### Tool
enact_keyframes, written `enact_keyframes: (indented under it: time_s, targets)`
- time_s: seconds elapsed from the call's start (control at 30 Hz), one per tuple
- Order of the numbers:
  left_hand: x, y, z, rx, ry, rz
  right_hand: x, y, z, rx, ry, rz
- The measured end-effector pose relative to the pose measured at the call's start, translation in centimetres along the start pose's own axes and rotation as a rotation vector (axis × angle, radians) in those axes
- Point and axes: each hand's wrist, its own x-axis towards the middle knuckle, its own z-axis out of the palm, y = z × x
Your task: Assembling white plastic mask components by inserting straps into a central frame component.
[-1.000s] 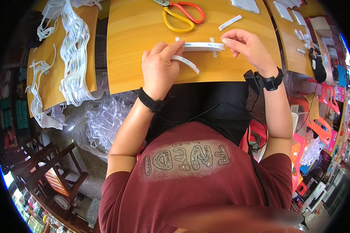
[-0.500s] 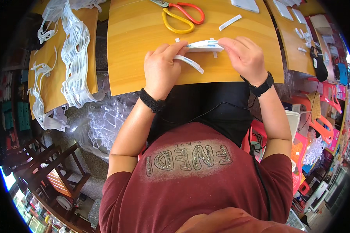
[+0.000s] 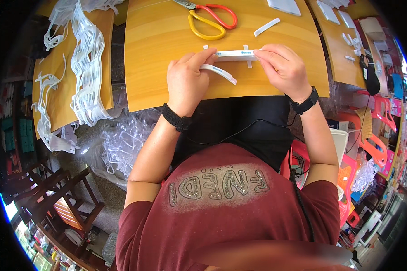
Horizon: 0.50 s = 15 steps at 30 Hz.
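A white elastic-looking strip [image 3: 235,53] with small blue print is stretched between my hands above the wooden table. My left hand [image 3: 188,77] pinches it near one end, and a free tail [image 3: 222,73] curves out below those fingers. At the other end, the fingertips of my right hand [image 3: 283,68] are closed on the strip. Directly beneath it lies a white flat piece [image 3: 239,58], mostly covered. Small white tabs [image 3: 249,64] poke out around this piece. What holds the piece to the strip is hidden.
Scissors [image 3: 206,20] with red and yellow handles lie at the far side. A short white strip [image 3: 267,27] and a white stack [image 3: 285,6] are farther right. Long bundles of white strips [image 3: 88,67] drape over the left table. Clear plastic [image 3: 126,144] is heaped on the floor.
The strip has come down flat along the white piece; earlier it arched above it. My right hand has shifted slightly, its fingers pressing at the strip's end. My left hand has hardly moved.
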Motion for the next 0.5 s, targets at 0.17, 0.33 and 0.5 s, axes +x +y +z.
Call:
enact_keyframes:
  time_s: [0.17, 0.33, 0.5]
  targets:
    - [0.0, 0.3, -0.1, -0.019, -0.002, -0.015, 0.0, -0.1, 0.0, 0.001, -0.031, 0.023]
    - [0.2, 0.7, -0.4, -0.011, -0.031, -0.039, -0.1, 0.0, 0.0, 0.000, -0.064, 0.050]
    - [0.2, 0.8, -0.6, -0.017, -0.033, -0.045, -0.9, 1.1, -0.9, 0.067, -0.160, 0.218]
